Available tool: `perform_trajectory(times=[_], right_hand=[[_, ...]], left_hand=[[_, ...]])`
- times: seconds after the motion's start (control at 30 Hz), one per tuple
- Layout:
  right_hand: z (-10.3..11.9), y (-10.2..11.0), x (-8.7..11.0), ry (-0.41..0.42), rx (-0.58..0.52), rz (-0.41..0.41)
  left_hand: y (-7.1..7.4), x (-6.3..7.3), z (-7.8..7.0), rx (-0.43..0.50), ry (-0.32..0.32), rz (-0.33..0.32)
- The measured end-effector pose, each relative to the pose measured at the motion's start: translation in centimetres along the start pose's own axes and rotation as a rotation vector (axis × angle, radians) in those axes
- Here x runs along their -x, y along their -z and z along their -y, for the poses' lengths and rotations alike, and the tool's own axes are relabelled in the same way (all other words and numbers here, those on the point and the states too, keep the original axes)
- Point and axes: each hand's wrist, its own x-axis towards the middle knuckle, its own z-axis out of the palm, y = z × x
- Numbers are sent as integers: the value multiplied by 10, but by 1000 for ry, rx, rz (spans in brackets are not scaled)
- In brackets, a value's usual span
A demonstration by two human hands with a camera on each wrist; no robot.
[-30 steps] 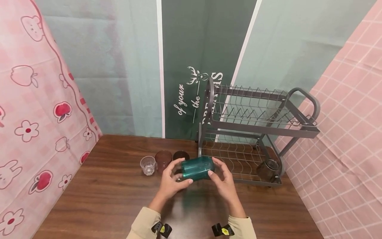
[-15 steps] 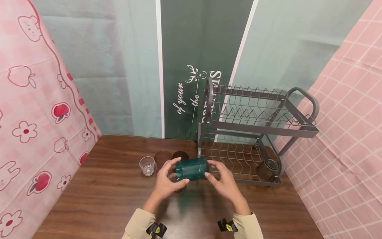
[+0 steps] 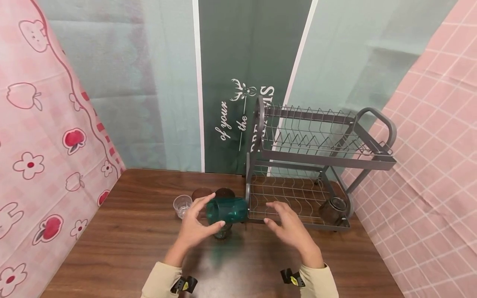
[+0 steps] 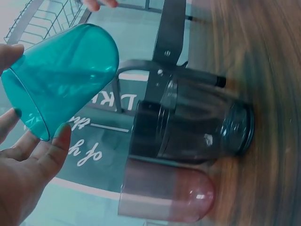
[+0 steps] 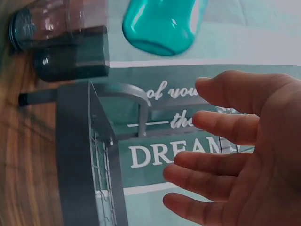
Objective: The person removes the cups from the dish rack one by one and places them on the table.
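Note:
Tipped on its side above the table, a teal glass [image 3: 230,210] is held near its rim by the fingers and thumb of my left hand [image 3: 191,229]. Its closed base points right, towards the dish rack. My right hand [image 3: 292,231] is raised to the right of that base, fingers spread and holding nothing, with a gap to the glass. In the left wrist view a grey clear glass [image 4: 207,127] and a pink glass [image 4: 164,193] stand on the table beyond my left hand. A dark glass [image 3: 225,193] stands behind the teal one in the head view.
A two-tier grey dish rack [image 3: 328,160] stands at the right back, its upper tier wired with slots. One smoky glass [image 3: 333,212] sits on its lower tier at the right. A small clear glass [image 3: 181,205] stands on the wooden table [image 3: 123,231] at left. Printed curtains border the table.
My right hand has let go of the teal glass's base and drawn away to the right. My left hand has moved left, carrying the glass with it.

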Motion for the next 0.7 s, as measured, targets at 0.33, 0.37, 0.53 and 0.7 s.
perform_trajectory(times=[0.33, 0.37, 0.53, 0.7], right_hand=[[-10, 12, 1, -22, 92, 24], [-11, 13, 1, -28, 97, 29], [-15, 19, 1, -70, 122, 62], [-18, 25, 2, -115, 129, 66]], left_hand=[[13, 6, 20, -123, 7, -8], [14, 7, 20, -139, 5, -8], [23, 9, 18, -217, 14, -10], [32, 11, 15, -284, 40, -6]])
